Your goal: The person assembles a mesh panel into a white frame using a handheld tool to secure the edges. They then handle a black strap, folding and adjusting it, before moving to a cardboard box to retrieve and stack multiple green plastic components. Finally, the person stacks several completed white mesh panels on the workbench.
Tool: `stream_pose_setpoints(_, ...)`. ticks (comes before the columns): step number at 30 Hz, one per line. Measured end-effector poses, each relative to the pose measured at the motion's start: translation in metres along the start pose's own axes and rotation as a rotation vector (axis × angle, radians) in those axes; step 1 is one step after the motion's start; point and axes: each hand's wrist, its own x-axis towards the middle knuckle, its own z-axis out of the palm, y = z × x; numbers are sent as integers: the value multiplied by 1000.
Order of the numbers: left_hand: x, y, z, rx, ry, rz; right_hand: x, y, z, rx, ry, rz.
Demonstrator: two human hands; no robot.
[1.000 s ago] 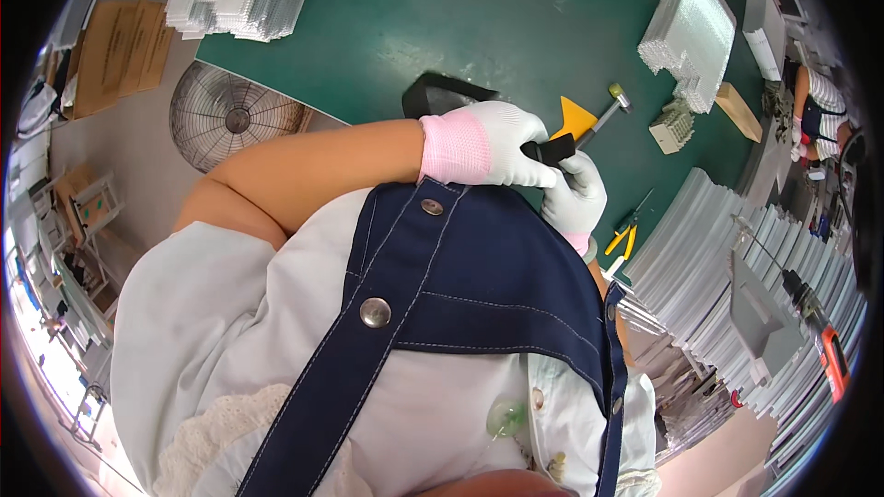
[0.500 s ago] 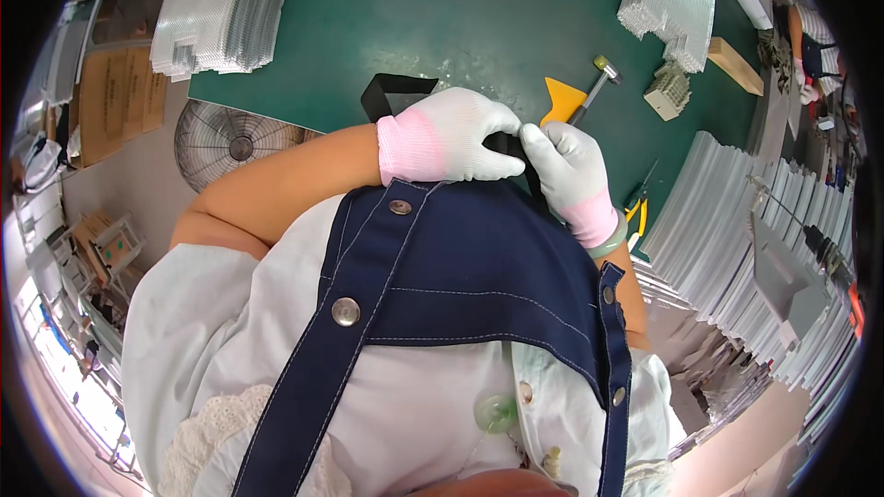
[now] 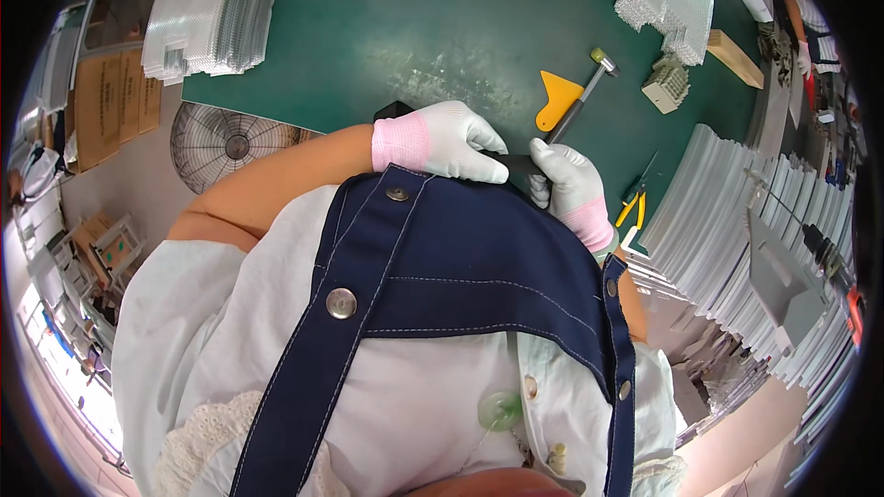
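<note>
Both my hands wear white gloves with pink cuffs and are close together at the table's near edge, just in front of my navy apron. A flat black strip [image 3: 521, 165] runs between them. My left hand [image 3: 451, 143] is closed on its left part, thumb and fingers pinching, and a black end sticks out behind that hand. At the strip's right side, my right hand [image 3: 571, 177] grips it with the thumb on top. The strip's lower part is hidden by my hands and apron. Beyond my right hand lie a small hammer [image 3: 596, 87] and a yellow scraper [image 3: 557, 99].
Yellow-handled pliers [image 3: 633, 202] lie right of my right hand on the green table [image 3: 368, 18]. Stacks of silvery panels [image 3: 216, 9] stand far left, far right and along the right side. A wooden block [image 3: 734, 57] sits far right. A fan [image 3: 237, 145] stands left.
My hands have drawn slightly nearer to me with the black strip, and more of it shows between them. Its loop behind my left hand has dropped mostly out of sight.
</note>
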Motion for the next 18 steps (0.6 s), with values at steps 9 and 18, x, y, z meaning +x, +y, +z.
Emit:
stream_pose_setpoints(9,-3,2,-7,110,18,-36,25,1,-18,274,58,-34)
stream_pose_setpoints(18,7,-1,3,198,93,-4,23,14,-10,293,4,-56)
